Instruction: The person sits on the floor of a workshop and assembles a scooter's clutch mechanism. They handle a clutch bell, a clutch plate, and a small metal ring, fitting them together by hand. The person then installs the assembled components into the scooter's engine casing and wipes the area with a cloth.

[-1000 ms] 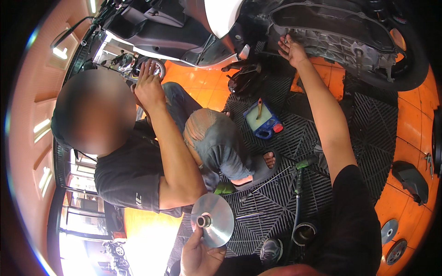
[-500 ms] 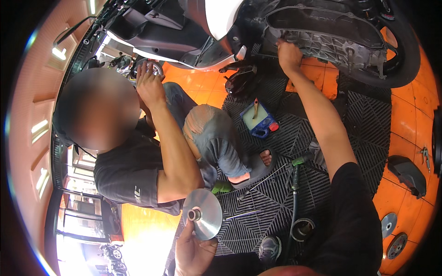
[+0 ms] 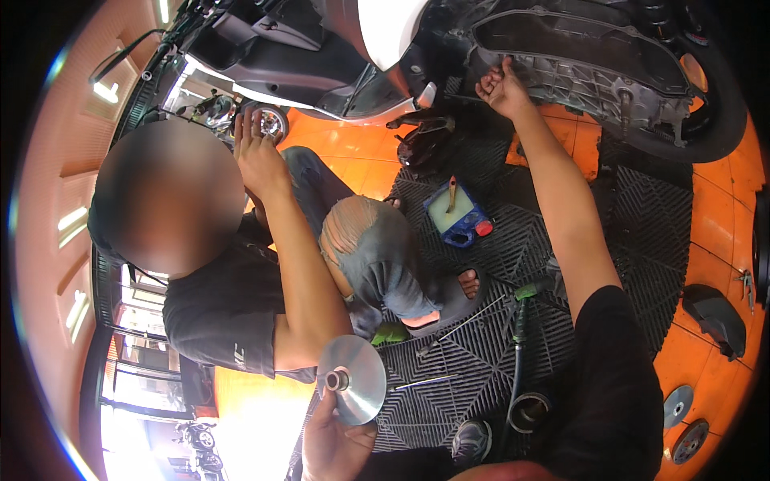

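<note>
Head view: my left hand grasps a shiny disc, thumb up against its hub, fingers behind its lower edge. The disc is low in front of me, over the mat and well apart from the casing. My right hand reaches out to the casing's near end, fingers loosely bent; I cannot tell whether it touches metal or pinches something small. To do this well, I judge I should hold the disc by hub and rim, so its smooth face picks up no grease, and feel along the casing lightly. The co-worker's elbow is close by the disc, so a steady left wrist matters. Farther out, a blue container with a brush sits on the mat; two round parts lie on the orange floor.
</note>
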Tool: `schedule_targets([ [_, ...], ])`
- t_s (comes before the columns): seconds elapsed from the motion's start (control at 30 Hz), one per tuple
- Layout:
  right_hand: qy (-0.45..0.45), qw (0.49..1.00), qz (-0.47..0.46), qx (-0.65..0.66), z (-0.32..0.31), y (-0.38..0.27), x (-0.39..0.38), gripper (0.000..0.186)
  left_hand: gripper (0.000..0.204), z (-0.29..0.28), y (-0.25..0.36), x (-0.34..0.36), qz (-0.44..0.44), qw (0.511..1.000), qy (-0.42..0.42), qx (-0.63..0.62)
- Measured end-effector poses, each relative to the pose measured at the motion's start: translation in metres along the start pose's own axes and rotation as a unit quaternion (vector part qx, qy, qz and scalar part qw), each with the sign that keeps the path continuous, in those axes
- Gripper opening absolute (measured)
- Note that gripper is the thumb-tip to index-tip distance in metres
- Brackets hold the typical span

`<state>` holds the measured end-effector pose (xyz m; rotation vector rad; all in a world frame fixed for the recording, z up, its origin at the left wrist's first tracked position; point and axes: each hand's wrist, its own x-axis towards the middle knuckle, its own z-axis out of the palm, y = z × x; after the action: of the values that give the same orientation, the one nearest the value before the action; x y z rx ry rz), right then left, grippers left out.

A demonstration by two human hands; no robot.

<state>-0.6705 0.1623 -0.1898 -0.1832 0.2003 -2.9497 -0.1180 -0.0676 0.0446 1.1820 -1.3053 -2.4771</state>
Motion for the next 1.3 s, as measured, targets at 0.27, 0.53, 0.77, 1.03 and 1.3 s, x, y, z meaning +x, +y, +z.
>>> schedule_targets([
  [0.27,0.081,0.988,-0.066,-0.117,0.009,-0.004,-0.014,0.024,0.025,0.025,-0.002,-0.002,-0.006,1.000,0.010,-0.006],
  [0.53,0.012,0.977,-0.030,-0.210,-0.014,-0.002,-0.023,0.035,0.029,0.025,-0.004,0.003,-0.014,1.000,-0.001,-0.014],
  [0.77,0.183,0.643,0.029,-0.743,0.037,-0.011,-0.020,0.033,0.032,0.028,-0.008,0.001,0.013,1.000,0.016,-0.013],
  [1.03,0.281,0.914,-0.063,-0.287,0.031,-0.017,0.010,0.020,0.029,0.013,0.000,0.000,-0.017,0.998,-0.023,-0.047],
  [1.3,0.233,0.956,-0.049,-0.171,0.023,0.006,-0.007,0.021,0.029,0.026,0.007,-0.010,0.039,0.998,0.019,0.050],
])
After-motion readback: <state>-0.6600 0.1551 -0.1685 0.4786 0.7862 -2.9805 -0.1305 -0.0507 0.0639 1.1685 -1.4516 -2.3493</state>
